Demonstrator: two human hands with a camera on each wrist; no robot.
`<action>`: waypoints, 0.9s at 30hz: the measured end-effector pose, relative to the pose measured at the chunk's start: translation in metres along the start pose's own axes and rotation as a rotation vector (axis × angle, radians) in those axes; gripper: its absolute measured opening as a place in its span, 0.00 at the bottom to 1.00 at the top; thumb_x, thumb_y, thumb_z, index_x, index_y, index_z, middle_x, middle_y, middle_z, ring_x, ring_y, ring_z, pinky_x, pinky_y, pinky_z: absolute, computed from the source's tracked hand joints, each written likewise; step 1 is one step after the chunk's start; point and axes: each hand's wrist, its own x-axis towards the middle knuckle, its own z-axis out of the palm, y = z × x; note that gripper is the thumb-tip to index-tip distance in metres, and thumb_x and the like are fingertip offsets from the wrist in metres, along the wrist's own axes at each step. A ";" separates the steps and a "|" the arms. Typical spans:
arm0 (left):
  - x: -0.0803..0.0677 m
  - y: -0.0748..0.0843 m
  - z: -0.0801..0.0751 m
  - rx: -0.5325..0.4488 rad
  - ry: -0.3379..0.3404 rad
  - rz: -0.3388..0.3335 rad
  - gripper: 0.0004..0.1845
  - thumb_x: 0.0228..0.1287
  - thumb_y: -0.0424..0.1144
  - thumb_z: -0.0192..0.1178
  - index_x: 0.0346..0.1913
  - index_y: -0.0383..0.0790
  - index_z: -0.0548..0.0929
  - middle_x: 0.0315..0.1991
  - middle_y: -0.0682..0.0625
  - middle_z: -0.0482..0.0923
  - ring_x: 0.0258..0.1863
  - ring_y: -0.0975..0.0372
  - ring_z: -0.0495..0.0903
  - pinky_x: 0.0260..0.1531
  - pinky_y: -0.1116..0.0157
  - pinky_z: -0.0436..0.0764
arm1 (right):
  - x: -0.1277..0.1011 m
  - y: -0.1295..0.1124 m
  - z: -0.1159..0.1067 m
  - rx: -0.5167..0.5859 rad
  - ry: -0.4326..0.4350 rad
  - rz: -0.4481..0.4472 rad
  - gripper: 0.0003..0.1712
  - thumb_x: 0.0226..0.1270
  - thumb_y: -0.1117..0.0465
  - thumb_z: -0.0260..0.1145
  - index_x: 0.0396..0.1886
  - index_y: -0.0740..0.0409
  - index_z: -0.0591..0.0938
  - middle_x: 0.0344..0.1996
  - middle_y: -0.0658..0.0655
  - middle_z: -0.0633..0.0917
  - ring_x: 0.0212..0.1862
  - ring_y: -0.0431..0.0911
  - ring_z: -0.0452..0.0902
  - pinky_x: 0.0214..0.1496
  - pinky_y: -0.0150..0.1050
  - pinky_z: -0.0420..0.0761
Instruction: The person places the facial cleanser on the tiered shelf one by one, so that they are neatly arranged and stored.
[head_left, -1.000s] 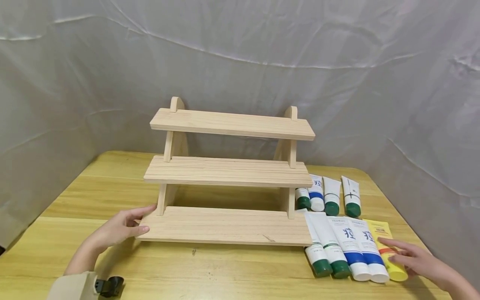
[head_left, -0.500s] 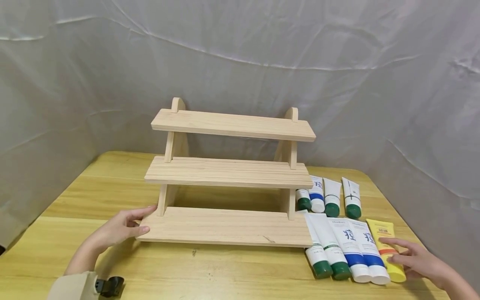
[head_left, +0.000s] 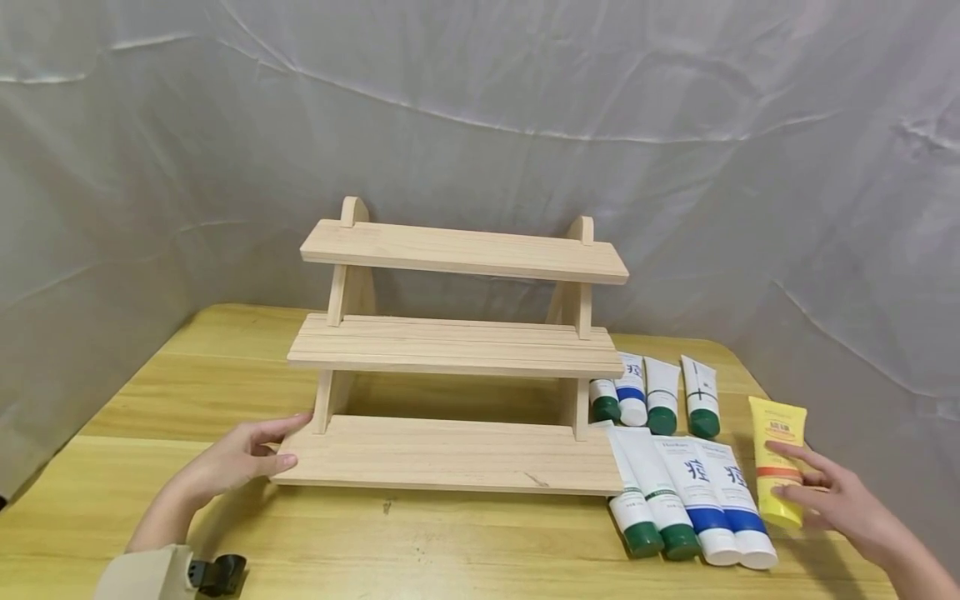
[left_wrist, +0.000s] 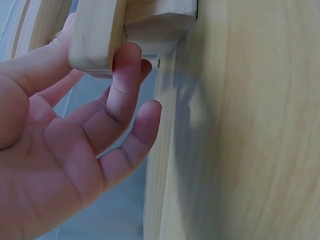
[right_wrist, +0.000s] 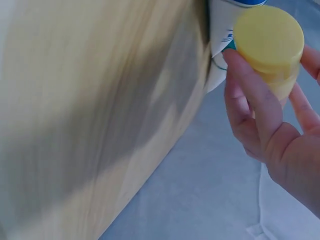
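A three-tier wooden rack (head_left: 457, 358) stands on the wooden table (head_left: 225, 392). My left hand (head_left: 243, 457) rests with straight fingers against the left end of its bottom shelf (left_wrist: 95, 35); in the left wrist view the fingers (left_wrist: 122, 85) touch the shelf's corner. My right hand (head_left: 832, 492) pinches a yellow tube (head_left: 778, 458) and holds it tilted up off the table, cap down. The right wrist view shows its yellow cap (right_wrist: 269, 35) between thumb and fingers.
Two white tubes with green caps (head_left: 645, 492) and two with blue bands and white caps (head_left: 720, 500) lie in a row right of the rack. Several smaller tubes (head_left: 660, 392) lie behind them. A grey cloth backdrop (head_left: 480, 108) surrounds the table.
My right hand has taken the yellow tube from the row and lifted it up and to the right. The left hand has stayed on the bottom shelf.
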 end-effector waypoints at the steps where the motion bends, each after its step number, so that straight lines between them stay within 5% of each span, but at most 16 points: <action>1: 0.000 0.000 0.000 0.004 0.000 -0.002 0.30 0.65 0.32 0.54 0.63 0.19 0.57 0.57 0.21 0.60 0.39 0.69 0.76 0.35 0.69 0.77 | 0.000 -0.001 0.002 0.000 0.032 -0.015 0.32 0.66 0.62 0.58 0.52 0.13 0.66 0.37 0.39 0.77 0.35 0.33 0.74 0.33 0.47 0.79; 8: 0.000 -0.002 0.000 -0.005 0.000 -0.003 0.30 0.65 0.33 0.54 0.63 0.19 0.57 0.58 0.21 0.59 0.41 0.70 0.75 0.36 0.69 0.77 | 0.005 -0.017 0.016 -0.052 0.255 -0.129 0.37 0.65 0.63 0.60 0.70 0.35 0.58 0.45 0.48 0.68 0.37 0.26 0.68 0.31 0.37 0.80; 15: 0.001 -0.004 -0.001 -0.025 -0.007 0.006 0.30 0.64 0.32 0.55 0.63 0.18 0.57 0.58 0.20 0.57 0.41 0.71 0.76 0.37 0.71 0.77 | 0.013 -0.035 0.028 0.053 0.393 -0.280 0.38 0.61 0.70 0.62 0.68 0.41 0.63 0.34 0.37 0.75 0.34 0.28 0.74 0.27 0.31 0.79; 27: 0.003 -0.006 -0.002 0.040 -0.020 0.024 0.28 0.64 0.32 0.54 0.61 0.17 0.59 0.59 0.20 0.54 0.40 0.72 0.75 0.37 0.73 0.75 | 0.025 -0.081 0.058 0.103 0.417 -0.472 0.38 0.59 0.75 0.61 0.67 0.46 0.64 0.40 0.41 0.73 0.39 0.28 0.74 0.32 0.25 0.78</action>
